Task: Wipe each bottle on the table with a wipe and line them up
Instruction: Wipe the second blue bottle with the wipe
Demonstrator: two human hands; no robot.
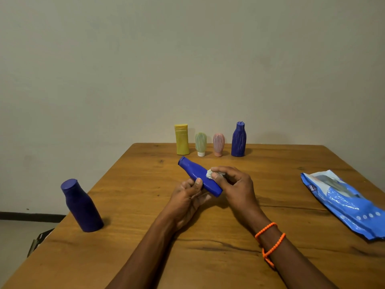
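Right fingers: curled round a crumpled white wipe, pressing it to the upper side of a smooth blue plastic bottle.
Left fingers: wrapped round the lower body of the same bottle, thumb laid along its near side.
Right hand: knuckles up, just right of the bottle; two loops of orange beaded cord on the wrist.
Left hand: under and left of the bottle, palm turned inward.
Held bottle: lifted above the wooden table, tilted, cap pointing away and to the left, base toward the right hand.
Bottle count: six in all; one held, five standing.
Back row: four standing side by side near the far edge; a yellow flat-sided bottle, a pale green tube on a white cap, a pink tube on its cap, a dark blue narrow-necked bottle; none touching.
Lone bottle: one dark purple round-shouldered bottle, upright near the left edge, well apart from the rest.
Wipes pack: one glossy blue soft packet, lying flat at the right edge.
In the way: right fingers hide most of the wipe; hands cover part of the held bottle's body.
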